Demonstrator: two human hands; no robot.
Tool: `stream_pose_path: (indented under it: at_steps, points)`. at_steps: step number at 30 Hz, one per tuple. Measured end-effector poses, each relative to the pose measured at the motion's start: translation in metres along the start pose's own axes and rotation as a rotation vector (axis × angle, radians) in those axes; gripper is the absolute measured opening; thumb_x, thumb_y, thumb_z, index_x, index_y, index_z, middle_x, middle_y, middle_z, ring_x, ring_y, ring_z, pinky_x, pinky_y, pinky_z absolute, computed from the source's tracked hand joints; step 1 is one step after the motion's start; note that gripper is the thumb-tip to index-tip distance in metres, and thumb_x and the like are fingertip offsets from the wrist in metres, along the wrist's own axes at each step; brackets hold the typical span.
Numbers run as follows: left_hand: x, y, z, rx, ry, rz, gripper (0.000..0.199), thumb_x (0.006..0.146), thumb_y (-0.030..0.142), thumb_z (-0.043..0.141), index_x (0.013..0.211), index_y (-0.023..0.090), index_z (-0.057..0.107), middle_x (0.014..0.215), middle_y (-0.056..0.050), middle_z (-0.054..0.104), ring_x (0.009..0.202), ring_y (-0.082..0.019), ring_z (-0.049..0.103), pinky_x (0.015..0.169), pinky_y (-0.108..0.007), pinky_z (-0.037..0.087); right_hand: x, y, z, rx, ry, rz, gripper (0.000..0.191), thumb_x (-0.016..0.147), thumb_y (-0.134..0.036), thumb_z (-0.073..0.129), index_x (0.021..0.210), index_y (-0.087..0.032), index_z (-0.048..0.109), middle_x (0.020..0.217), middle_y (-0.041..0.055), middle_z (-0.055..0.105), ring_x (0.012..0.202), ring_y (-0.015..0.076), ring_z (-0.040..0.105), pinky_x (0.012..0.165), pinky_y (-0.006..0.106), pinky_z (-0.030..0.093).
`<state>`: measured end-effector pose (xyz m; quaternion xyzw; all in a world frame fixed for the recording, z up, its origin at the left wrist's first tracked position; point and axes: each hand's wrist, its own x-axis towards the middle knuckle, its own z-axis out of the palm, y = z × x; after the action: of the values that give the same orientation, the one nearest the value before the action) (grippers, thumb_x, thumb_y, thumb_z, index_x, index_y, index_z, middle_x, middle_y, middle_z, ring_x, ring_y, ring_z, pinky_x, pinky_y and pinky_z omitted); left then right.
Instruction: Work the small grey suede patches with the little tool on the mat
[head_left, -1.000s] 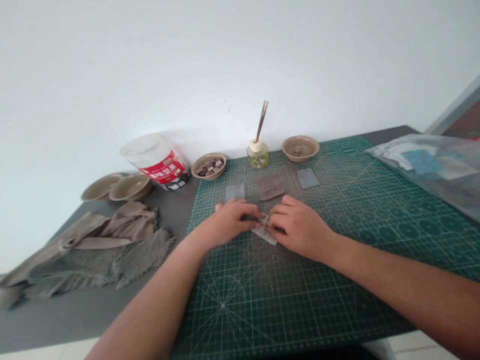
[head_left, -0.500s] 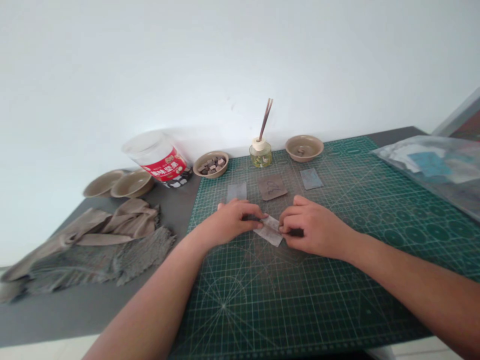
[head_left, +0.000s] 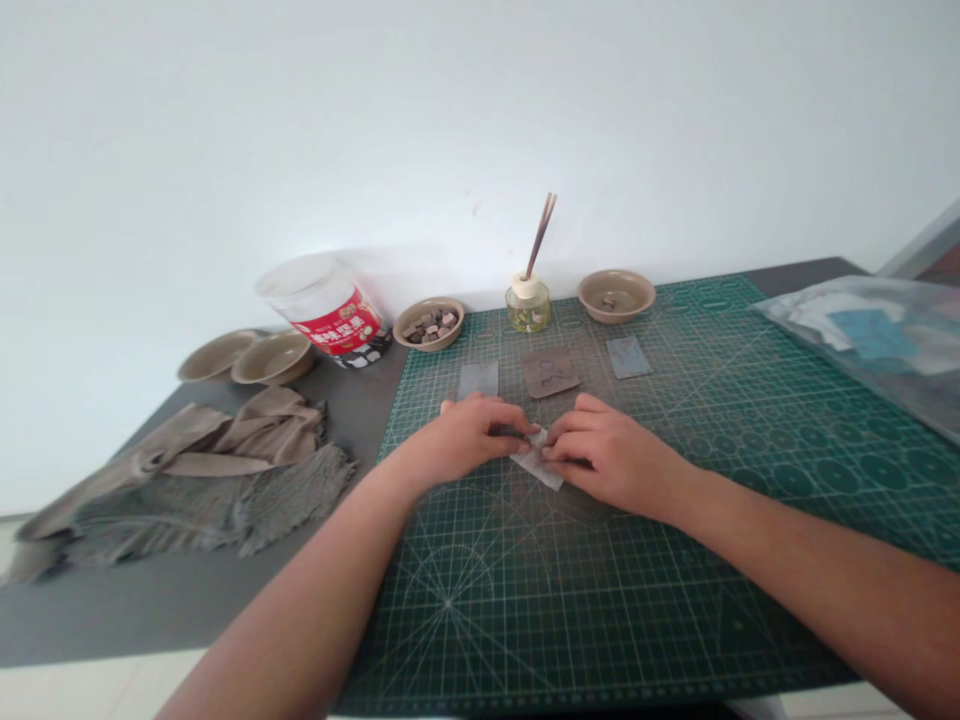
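A small pale grey rectangular sheet (head_left: 538,466) lies on the green cutting mat (head_left: 480,640), between my two hands. My left hand (head_left: 480,432) is closed at the sheet's left side, thumb and fingers pressing its edge. My right hand (head_left: 600,445) is bent over the sheet's right part with its fingers pinched together. Whatever those fingers may hold is hidden behind them. Just behind my hands lie a brown square sheet (head_left: 550,371) with dark marks, a grey sheet (head_left: 478,378) and a blue-grey sheet (head_left: 628,357).
At the back stand a bowl of small stone-like pieces (head_left: 429,326), a reed diffuser (head_left: 528,304) and another bowl (head_left: 616,297) with little in it. To the left are a labelled plastic tub (head_left: 345,322), two bowls (head_left: 274,358) and crumpled cloths (head_left: 210,490). A plastic bag (head_left: 877,335) lies right.
My right hand has slid left across the pale sheet, closer to my left hand, covering more of it. My left hand stays almost in place. The view has shifted slightly.
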<state>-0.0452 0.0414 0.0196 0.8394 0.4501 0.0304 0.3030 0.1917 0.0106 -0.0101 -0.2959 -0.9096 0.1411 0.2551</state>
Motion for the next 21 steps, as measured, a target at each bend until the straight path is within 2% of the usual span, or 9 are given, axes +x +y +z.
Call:
stream_pose_path:
  at_steps: [3,8,14,21]
  points:
    - [0.0008,-0.0011,0.0004,-0.01,0.009,0.002,0.027,0.09,0.045,0.062,0.108,0.029,0.075,0.109,-0.003,0.074,0.113,-0.028,0.059,0.101,-0.044,0.043,0.0005,-0.0005,0.0004,-0.031,0.025,0.053,0.017,0.094,-0.021,0.066,0.078,-0.017,0.072,0.085,0.0064,0.07,0.089,0.0217,0.055,0.084,0.038,0.044]
    - [0.0008,-0.0025,0.0003,-0.024,0.007,0.006,0.029,0.09,0.044,0.062,0.11,0.028,0.075,0.109,-0.003,0.074,0.112,-0.027,0.059,0.101,-0.041,0.044,0.0,-0.0004,0.0031,-0.011,-0.006,-0.011,0.015,0.096,-0.022,0.064,0.084,-0.017,0.071,0.091,0.0048,0.071,0.087,0.0193,0.057,0.087,0.038,0.043]
    - [0.0007,-0.0019,0.0002,-0.018,0.012,-0.002,0.025,0.089,0.042,0.064,0.108,0.03,0.075,0.11,-0.002,0.074,0.112,-0.027,0.06,0.103,-0.043,0.039,0.0024,0.0014,0.0059,-0.078,0.049,0.102,0.018,0.096,-0.025,0.064,0.081,-0.018,0.069,0.088,0.0057,0.07,0.089,0.022,0.055,0.086,0.039,0.043]
    - [0.0002,0.001,0.0004,0.002,0.025,-0.012,0.024,0.089,0.04,0.064,0.108,0.032,0.075,0.111,-0.001,0.074,0.115,-0.029,0.058,0.104,-0.046,0.035,-0.0011,-0.0036,0.0032,-0.018,-0.004,0.023,0.015,0.093,-0.02,0.066,0.078,-0.018,0.067,0.088,0.0046,0.07,0.084,0.0198,0.055,0.083,0.037,0.043]
